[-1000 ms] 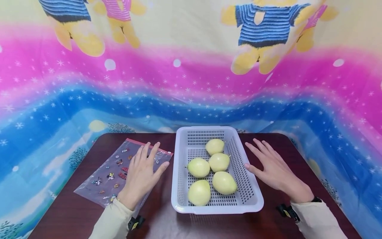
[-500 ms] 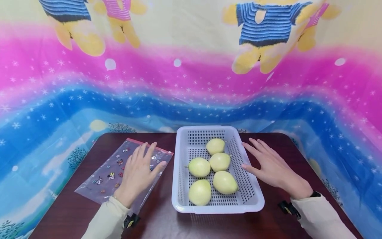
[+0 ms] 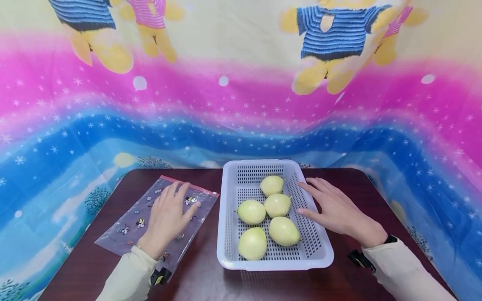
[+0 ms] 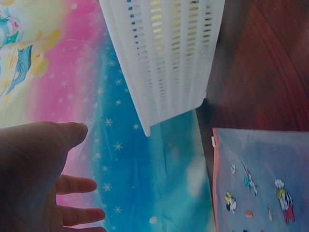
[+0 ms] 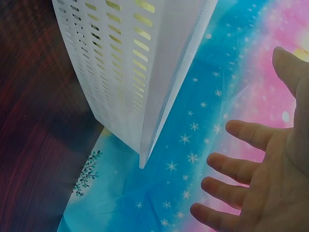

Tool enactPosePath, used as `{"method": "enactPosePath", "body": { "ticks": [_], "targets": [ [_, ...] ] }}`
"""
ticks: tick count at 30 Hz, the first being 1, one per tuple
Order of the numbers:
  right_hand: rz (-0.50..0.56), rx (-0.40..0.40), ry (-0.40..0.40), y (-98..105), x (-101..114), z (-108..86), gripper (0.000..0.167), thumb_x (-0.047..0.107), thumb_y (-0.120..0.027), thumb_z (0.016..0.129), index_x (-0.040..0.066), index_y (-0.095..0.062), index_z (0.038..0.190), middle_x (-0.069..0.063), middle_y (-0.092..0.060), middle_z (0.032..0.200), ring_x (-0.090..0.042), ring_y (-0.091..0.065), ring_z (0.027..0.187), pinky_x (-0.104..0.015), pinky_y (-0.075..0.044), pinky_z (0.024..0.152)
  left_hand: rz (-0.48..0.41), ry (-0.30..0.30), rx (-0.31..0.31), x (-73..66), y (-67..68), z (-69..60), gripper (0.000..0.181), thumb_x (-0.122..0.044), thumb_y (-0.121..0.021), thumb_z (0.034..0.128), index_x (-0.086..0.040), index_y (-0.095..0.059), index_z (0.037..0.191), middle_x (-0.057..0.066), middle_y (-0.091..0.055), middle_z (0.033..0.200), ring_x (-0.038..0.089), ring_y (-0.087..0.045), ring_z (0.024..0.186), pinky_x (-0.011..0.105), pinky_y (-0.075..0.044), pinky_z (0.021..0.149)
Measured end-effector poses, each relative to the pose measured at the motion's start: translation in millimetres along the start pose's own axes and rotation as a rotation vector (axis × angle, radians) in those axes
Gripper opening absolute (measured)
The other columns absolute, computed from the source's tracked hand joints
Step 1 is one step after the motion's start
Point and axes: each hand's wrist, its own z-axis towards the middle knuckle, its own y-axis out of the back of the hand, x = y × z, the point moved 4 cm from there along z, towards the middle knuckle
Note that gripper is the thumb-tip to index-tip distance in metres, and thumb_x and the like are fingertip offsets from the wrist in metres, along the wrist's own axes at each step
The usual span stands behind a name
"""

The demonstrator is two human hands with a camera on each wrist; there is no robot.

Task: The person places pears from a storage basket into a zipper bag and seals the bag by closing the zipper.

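The bag lay flat to the left of the basket, its red edge at the far end and the slider at the corner nearest the basket. Your left hand hung over the bag with relaxed, spread fingers and held nothing. Your right hand, just as loose and holding nothing, hovered by the basket's right side; the right wrist view showed a gap there. Inside the basket sat five fruits. The step in hand seemed to be choosing a first hold, and you did best to settle that before touching anything. The bag, thin and likely slippery, called for a fingertip pinch near the slider rather than a flat palm, which could have skidded it away from the basket. If you took a fruit, a cupped hand let in from above the basket's rim looked safest, since the three in the middle sat close and could have rolled together.
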Motion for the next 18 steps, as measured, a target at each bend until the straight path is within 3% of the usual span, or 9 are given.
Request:
{"method": "enactPosePath", "body": {
  "ticks": [7,18],
  "targets": [
    [-0.007,0.006,0.022,-1.2,2.7,5.1,0.079,0.061,-0.062,0.092,0.015,-0.044,0.153,-0.018,-0.045,0.154,-0.041,-0.038,0.144,-0.066,-0.035,0.113,0.009,0.001,-0.008,11.3,1.7,2.9,0.064,-0.043,-0.07,0.092,-0.004,-0.055,0.14,0.025,-0.054,0.142,0.045,-0.05,0.131,0.067,-0.042,0.104],
    [-0.025,0.029,0.027,-5.5,6.3,10.3,0.077,0.059,-0.065,0.091,0.014,-0.048,0.15,-0.019,-0.049,0.151,-0.04,-0.046,0.139,-0.065,-0.04,0.109,0.027,0.03,0.035,29.5,0.4,6.2,0.062,-0.044,-0.065,0.0946,-0.002,-0.055,0.14,0.027,-0.054,0.141,0.048,-0.049,0.132,0.067,-0.043,0.101]
  ]
}}
